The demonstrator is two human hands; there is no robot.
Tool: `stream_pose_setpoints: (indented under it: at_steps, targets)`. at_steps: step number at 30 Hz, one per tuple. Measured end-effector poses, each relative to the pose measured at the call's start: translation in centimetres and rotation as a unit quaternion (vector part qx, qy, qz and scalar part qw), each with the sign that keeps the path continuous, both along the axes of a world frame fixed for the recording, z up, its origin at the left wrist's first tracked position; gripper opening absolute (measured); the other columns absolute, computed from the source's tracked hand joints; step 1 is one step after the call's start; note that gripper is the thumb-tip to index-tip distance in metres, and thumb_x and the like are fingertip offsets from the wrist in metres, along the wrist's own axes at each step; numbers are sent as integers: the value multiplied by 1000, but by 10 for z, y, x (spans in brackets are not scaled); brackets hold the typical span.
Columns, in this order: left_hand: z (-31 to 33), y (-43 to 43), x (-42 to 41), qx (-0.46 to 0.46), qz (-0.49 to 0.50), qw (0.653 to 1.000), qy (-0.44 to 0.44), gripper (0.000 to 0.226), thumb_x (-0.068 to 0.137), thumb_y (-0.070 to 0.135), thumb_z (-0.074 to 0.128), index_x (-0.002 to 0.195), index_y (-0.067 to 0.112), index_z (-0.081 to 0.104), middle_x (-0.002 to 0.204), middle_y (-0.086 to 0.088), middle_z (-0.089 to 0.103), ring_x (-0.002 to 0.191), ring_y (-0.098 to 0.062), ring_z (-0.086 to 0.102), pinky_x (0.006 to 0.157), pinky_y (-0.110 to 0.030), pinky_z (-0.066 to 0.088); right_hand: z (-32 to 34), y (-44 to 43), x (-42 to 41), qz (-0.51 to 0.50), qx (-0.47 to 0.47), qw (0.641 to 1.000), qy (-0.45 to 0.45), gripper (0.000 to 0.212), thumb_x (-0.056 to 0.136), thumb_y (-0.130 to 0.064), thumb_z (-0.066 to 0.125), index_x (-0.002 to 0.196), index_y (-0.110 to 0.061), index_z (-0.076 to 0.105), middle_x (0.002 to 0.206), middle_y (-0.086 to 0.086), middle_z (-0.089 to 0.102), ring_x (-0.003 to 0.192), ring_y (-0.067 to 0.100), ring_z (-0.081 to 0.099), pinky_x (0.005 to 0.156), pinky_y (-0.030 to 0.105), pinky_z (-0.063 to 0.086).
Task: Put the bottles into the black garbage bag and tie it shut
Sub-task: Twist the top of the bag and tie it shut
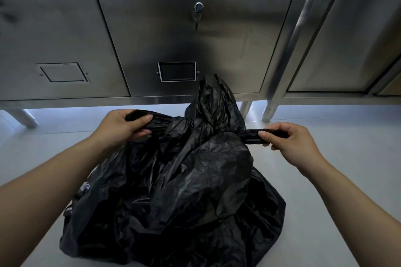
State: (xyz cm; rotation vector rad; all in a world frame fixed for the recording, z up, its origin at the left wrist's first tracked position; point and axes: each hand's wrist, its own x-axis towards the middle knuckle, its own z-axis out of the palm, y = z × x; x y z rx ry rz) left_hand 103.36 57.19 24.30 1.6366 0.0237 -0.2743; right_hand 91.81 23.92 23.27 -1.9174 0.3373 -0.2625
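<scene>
The black garbage bag (184, 191) lies bulging and crumpled on the pale floor in front of me. Its top is gathered into two twisted strands that stretch sideways from a bunched middle. My left hand (123, 125) is closed around the left strand. My right hand (288, 143) pinches the right strand between thumb and fingers. A loose flap of the bag sticks up behind the bunched part. No bottles show; whatever is inside the bag is hidden.
A stainless steel cabinet (152, 39) stands right behind the bag, with a key (196, 15) hanging in its door lock. Steel legs (269, 108) reach the floor at the right. The pale floor (338, 180) spreads on both sides.
</scene>
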Motion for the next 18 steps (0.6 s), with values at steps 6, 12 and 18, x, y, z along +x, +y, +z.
stream_pose_setpoints:
  at_steps: [6,12,18]
  targets:
    - [7,-8,0,34,-88,996,-5,19,84,22,64,96,9,72,92,-6,76,82,-12,72,63,-13,53,17,21,12,29,72,997,-1,7,78,-13,74,84,-13,72,74,3,72,63,9,68,58,13,50]
    - [9,-11,-1,47,-84,995,-23,25,91,33,55,93,16,73,95,-2,76,89,-9,70,70,-14,54,18,38,17,43,-58,997,16,22,86,-12,65,107,-17,64,104,8,63,64,4,68,62,13,52]
    - [24,-3,3,111,-9,990,-86,22,90,31,56,95,14,69,96,-6,72,82,-14,70,65,-16,56,36,41,15,-41,-91,991,-86,37,77,-22,75,109,-33,59,94,-10,66,60,3,67,62,10,49]
